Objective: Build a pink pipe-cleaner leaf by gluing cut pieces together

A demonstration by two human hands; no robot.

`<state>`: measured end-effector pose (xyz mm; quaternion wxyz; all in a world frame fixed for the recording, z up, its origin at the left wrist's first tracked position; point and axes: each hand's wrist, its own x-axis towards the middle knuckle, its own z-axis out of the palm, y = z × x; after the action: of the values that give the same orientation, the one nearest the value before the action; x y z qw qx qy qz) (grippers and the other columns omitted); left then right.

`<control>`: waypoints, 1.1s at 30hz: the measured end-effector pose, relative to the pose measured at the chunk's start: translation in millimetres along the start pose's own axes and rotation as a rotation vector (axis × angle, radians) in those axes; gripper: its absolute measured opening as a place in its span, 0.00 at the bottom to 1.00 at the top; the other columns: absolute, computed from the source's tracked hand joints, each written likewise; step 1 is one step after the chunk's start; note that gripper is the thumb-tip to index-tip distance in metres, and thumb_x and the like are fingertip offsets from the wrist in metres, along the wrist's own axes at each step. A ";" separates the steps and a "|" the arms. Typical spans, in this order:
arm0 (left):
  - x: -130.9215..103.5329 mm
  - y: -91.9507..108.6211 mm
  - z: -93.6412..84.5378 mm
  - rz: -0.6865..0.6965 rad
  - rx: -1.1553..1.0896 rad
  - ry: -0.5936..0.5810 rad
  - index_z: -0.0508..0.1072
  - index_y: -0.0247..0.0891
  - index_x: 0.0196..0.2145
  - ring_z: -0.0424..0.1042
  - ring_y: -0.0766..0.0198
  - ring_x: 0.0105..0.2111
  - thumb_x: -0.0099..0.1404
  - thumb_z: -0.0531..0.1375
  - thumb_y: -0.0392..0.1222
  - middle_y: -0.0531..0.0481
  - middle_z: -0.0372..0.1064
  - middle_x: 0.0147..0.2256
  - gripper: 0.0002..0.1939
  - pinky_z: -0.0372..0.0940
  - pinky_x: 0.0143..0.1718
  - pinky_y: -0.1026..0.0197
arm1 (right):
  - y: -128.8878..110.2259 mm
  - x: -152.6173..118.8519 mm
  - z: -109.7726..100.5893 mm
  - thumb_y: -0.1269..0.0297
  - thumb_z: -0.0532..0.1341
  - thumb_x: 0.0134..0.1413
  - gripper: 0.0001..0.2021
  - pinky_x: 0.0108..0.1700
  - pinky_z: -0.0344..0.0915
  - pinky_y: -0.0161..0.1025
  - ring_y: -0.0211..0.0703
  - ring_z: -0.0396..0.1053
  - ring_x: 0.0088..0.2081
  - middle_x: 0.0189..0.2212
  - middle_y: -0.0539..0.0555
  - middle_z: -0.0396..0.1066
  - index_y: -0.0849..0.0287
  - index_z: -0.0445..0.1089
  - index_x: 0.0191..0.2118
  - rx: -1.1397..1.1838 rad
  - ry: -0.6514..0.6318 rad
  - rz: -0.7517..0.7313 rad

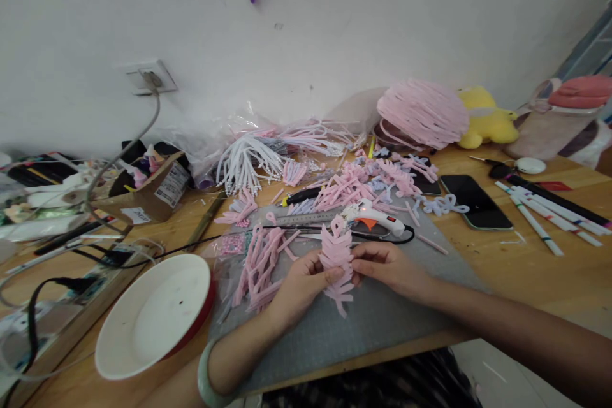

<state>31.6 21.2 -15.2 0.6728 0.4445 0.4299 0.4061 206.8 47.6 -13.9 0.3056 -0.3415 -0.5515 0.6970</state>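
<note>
A pink feather-shaped piece made of fuzzy pipe cleaners [336, 256] is held upright over the grey cutting mat [382, 325]. My left hand [306, 280] grips it from the left, thumb across its front. On the other side, my right hand [389, 264] pinches its right edge between thumb and fingers. Just behind the piece lies a white hot glue gun [382, 219] with an orange trigger and a lit light. A steel ruler [306, 218] rests farther back. To the left of my left hand is a bundle of twisted pink pipe cleaner pieces [261, 261].
A white bowl with a red outside [155, 315] stands at the left, near a power strip [95, 293] with cables. Behind the mat are heaped pink pieces [347, 182] and white stems [251, 162]. A phone [475, 202] and white sticks [554, 213] lie to the right.
</note>
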 end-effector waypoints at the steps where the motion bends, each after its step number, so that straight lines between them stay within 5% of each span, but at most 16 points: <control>1: -0.4 1.0 0.5 -0.008 0.003 -0.008 0.72 0.32 0.30 0.66 0.66 0.25 0.45 0.67 0.48 0.51 0.70 0.25 0.18 0.59 0.28 0.65 | 0.4 0.0 -0.3 0.51 0.64 0.42 0.16 0.31 0.62 0.36 0.36 0.65 0.24 0.21 0.48 0.68 0.60 0.68 0.29 -0.004 -0.008 0.002; 12: -2.5 3.5 2.3 -0.051 0.020 -0.027 0.71 0.33 0.32 0.65 0.66 0.25 0.42 0.68 0.48 0.53 0.68 0.25 0.21 0.59 0.29 0.65 | 2.9 0.3 -0.3 0.53 0.57 0.50 0.14 0.26 0.55 0.32 0.33 0.57 0.23 0.20 0.46 0.59 0.60 0.63 0.26 -0.224 -0.064 -0.078; 15: -1.5 3.0 0.9 -0.020 0.030 0.021 0.71 0.32 0.33 0.65 0.66 0.26 0.43 0.68 0.47 0.52 0.69 0.26 0.21 0.59 0.29 0.65 | 6.3 -0.2 -0.3 0.54 0.55 0.52 0.13 0.25 0.56 0.32 0.33 0.57 0.23 0.21 0.47 0.59 0.59 0.62 0.28 -0.264 0.005 -0.133; 19: -1.4 2.7 0.1 0.043 0.039 0.080 0.70 0.32 0.35 0.65 0.66 0.28 0.44 0.67 0.46 0.52 0.69 0.29 0.21 0.60 0.31 0.65 | 5.7 -4.2 -1.3 0.61 0.58 0.51 0.08 0.25 0.57 0.31 0.34 0.58 0.24 0.22 0.48 0.61 0.59 0.61 0.29 -0.546 0.169 -0.407; 24: -2.7 1.8 1.6 0.050 0.106 0.036 0.70 0.33 0.35 0.65 0.64 0.29 0.46 0.66 0.47 0.51 0.69 0.29 0.20 0.60 0.32 0.64 | 1.0 -8.3 -4.3 0.67 0.56 0.55 0.05 0.33 0.62 0.32 0.37 0.64 0.31 0.29 0.53 0.68 0.60 0.69 0.35 -0.904 0.061 -0.764; 33: -1.2 1.8 0.0 0.042 0.157 0.057 0.71 0.33 0.34 0.63 0.66 0.27 0.46 0.66 0.47 0.53 0.67 0.27 0.19 0.58 0.29 0.65 | 2.8 -4.7 -5.1 0.65 0.52 0.59 0.10 0.35 0.62 0.33 0.37 0.65 0.33 0.30 0.54 0.68 0.60 0.69 0.35 -0.932 0.006 -0.638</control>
<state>31.0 20.5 -13.2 0.6148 0.4929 0.4701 0.3976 213.6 46.1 -16.7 0.3199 -0.2586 -0.8760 0.2518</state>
